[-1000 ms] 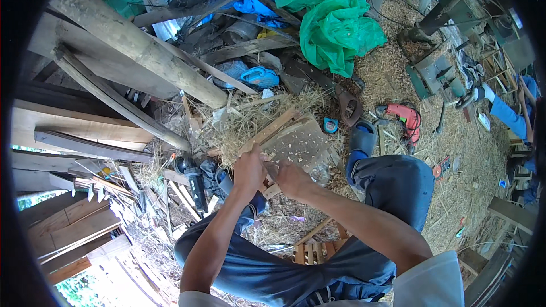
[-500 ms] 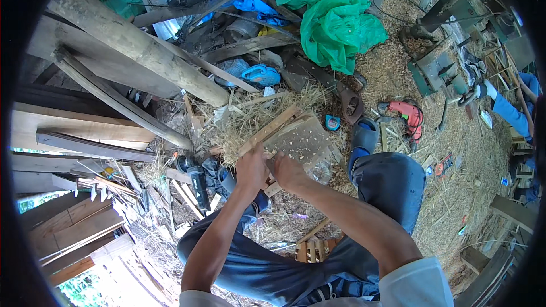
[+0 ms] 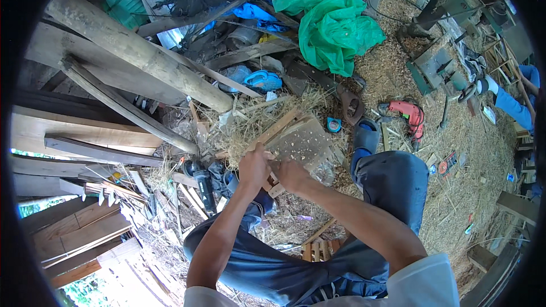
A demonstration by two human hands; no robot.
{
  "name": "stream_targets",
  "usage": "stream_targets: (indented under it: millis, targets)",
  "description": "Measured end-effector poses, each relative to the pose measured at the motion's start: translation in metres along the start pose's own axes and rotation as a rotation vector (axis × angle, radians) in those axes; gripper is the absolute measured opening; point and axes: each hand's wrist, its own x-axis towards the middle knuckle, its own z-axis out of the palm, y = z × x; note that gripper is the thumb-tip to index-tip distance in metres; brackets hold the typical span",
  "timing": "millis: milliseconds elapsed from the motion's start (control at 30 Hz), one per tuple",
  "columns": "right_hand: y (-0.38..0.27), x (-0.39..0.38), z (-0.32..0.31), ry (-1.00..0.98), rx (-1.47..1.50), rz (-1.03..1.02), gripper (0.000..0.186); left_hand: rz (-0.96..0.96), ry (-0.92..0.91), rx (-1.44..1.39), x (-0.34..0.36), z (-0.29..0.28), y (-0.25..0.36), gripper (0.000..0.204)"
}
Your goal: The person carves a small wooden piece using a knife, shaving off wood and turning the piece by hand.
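Both my hands are together over a wooden board [image 3: 304, 143] that lies between my legs with pale wood chips scattered on its top. My left hand [image 3: 254, 169] is closed around the near end of a narrow wooden strip [image 3: 277, 126] along the board's left edge. Right beside it, my right hand [image 3: 293, 177] is closed at the board's near edge, its fingers curled. Whatever it grips is mostly hidden between the two hands. Short wood ends [image 3: 275, 187] show just below them.
A red power drill [image 3: 406, 116] lies on the shavings to the right, near a blue tape measure [image 3: 334, 125]. On the left is a black angle grinder [image 3: 203, 185]. Beyond the board sit a green plastic sheet [image 3: 335, 25] and a thick pole [image 3: 136, 51]. Another person's leg [image 3: 512, 105] shows far right.
The view has shifted slightly. My right hand has moved a little nearer to me and now sits lower against the board's near edge; the left keeps its grip.
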Motion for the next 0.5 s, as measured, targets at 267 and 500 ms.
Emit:
stream_targets:
  millis: [267,500]
  targets:
    - [-0.009,-0.015,-0.017,-0.068,0.108,0.080,0.031,-0.038,-0.030,-0.036,0.001,-0.007,0.006,0.037]
    - [-0.010,-0.011,-0.018,-0.142,-0.146,-0.139,0.037,-0.066,-0.062,-0.038,0.004,0.001,-0.007,0.039]
